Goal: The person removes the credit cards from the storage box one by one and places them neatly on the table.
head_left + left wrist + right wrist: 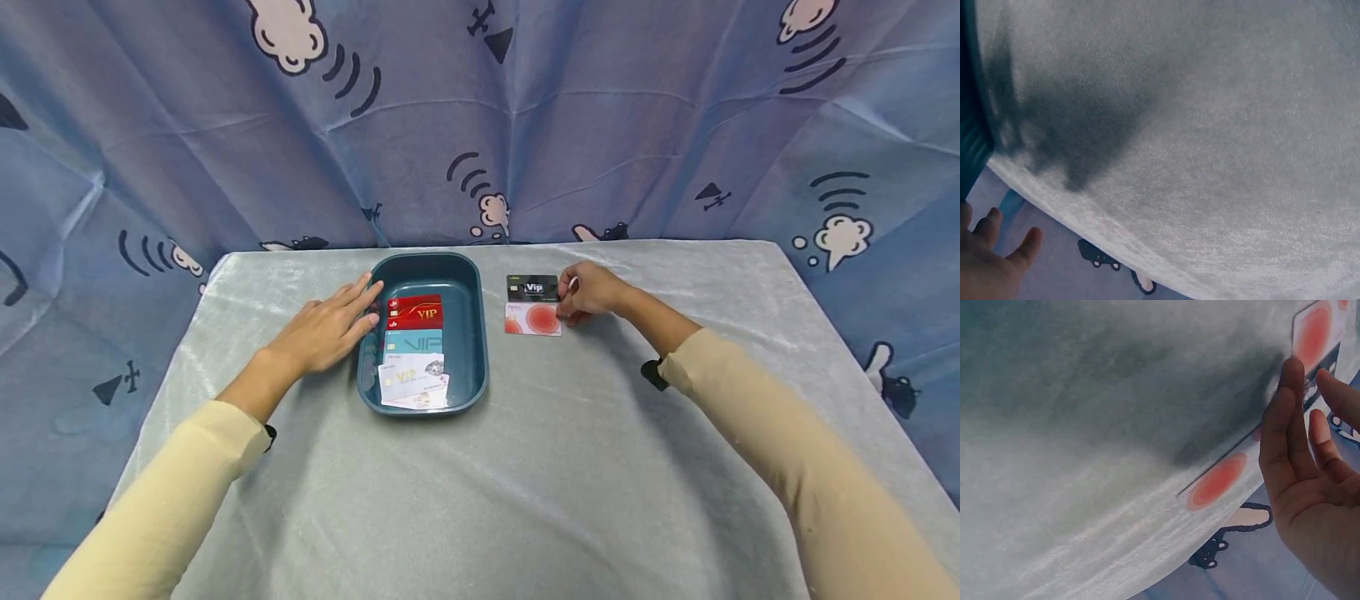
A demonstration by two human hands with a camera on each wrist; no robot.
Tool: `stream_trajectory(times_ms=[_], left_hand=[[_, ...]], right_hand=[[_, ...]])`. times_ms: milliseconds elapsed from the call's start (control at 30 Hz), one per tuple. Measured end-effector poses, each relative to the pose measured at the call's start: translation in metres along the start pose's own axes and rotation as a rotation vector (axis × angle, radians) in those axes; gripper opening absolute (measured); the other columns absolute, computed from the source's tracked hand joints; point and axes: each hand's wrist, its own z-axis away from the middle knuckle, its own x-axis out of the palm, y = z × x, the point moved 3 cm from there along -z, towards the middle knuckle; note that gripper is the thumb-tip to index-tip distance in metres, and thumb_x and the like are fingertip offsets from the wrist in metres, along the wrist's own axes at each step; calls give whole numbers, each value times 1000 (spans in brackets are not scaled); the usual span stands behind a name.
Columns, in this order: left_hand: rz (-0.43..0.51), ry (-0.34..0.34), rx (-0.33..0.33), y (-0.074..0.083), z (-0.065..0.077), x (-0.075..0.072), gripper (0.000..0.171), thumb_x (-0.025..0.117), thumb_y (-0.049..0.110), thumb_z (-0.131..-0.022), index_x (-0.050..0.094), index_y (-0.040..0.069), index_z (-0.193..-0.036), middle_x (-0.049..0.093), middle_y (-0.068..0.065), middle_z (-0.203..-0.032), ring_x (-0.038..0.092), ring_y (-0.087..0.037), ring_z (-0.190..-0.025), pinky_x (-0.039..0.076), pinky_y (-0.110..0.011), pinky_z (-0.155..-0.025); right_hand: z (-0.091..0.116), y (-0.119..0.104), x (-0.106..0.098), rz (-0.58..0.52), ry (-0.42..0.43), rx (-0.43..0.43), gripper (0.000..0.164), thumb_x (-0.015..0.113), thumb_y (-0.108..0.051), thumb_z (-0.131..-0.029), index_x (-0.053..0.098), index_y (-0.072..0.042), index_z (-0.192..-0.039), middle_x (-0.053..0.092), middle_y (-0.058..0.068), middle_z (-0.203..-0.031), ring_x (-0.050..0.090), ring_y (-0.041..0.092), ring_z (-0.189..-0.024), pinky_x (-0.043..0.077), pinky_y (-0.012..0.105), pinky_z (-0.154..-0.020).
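Note:
My right hand [588, 290] reaches over the table with bent fingers, its fingertips right at the right edges of a black Vip card [531, 288] and a white card with a red circle [532, 322]. Both cards lie flat, one above the other. The right wrist view shows a gap between thumb and fingers, with the black card [1311, 392] partly hidden behind them. My left hand [327, 323] rests spread on the left rim of a dark teal tray [467, 350]. In the tray lie red VIP cards [414, 312], a blue VIP card [412, 342] and overlapping white cards [411, 377].
A pale grey cloth [570, 475] covers the table. Behind it hangs a blue patterned curtain [585, 150]. Another white card with a red circle [1217, 481] shows in the right wrist view, left of the hand.

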Motion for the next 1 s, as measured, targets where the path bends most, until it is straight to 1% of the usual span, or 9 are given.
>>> stream_trajectory(times_ms=[67,133,333,400,467,600,733,833,1000], left_hand=[[1,2,1,0,0,0,61,36,42,-108,16,20,-161,8,-5,-167,17,-35,-151,23,-68,-110],[3,8,2,0,0,0,61,36,42,-108,17,20,-161,9,-5,-167,18,-34,-151,24,-68,-110],[-2,2,-6,-1,1,1,62,37,42,-107,16,20,-161,9,-5,-167,18,-35,-151,24,-68,-110],[-3,0,-8,-1,1,1,62,37,42,-107,16,21,-161,9,-5,-167,18,-35,-151,24,-68,-110],[1,0,-12,-1,0,2,62,37,43,-107,16,21,-161,9,-4,-167,17,-34,-151,24,-68,-110],[6,1,-14,-1,-1,2,62,37,43,-107,17,21,-161,8,-3,-167,17,-33,-151,23,-68,-110],[8,-1,-14,0,-1,2,62,37,43,-107,16,22,-161,8,-3,-167,17,-33,-151,23,-69,-110],[11,-4,-17,-1,-2,3,62,36,43,-107,16,22,-161,8,-3,-167,16,-32,-151,23,-69,-110],[6,-9,-22,-1,-1,2,62,37,43,-107,16,22,-161,8,-4,-167,16,-32,-151,22,-69,-110]], right_hand=[[0,-6,-3,-4,11,-4,23,71,1,-87,56,8,-102,61,11,-78,67,18,-63,56,30,-57],[0,-14,-7,-32,20,-9,24,69,-3,-89,57,8,-107,61,15,-85,68,18,-64,58,31,-60],[1,-42,-11,-200,53,19,27,60,-13,-99,55,3,-119,55,29,-121,73,24,-72,60,35,-70],[0,-52,-10,-265,73,21,28,58,-14,-101,53,3,-122,57,28,-124,74,24,-73,60,35,-70],[1,-62,-6,-321,82,17,29,56,-15,-102,51,2,-124,61,27,-120,74,25,-74,60,35,-72],[2,-81,4,-389,77,-9,30,55,-16,-103,48,2,-126,62,24,-115,74,27,-78,60,34,-70],[6,-99,19,-397,49,-41,31,56,-16,-103,48,1,-128,63,24,-115,74,32,-85,60,37,-71],[9,-110,31,-370,8,-54,32,58,-17,-102,48,-2,-128,65,22,-117,74,34,-89,60,40,-72],[10,-122,56,-306,-123,-50,34,58,-24,-102,47,-5,-128,64,22,-121,73,34,-93,60,40,-74]])
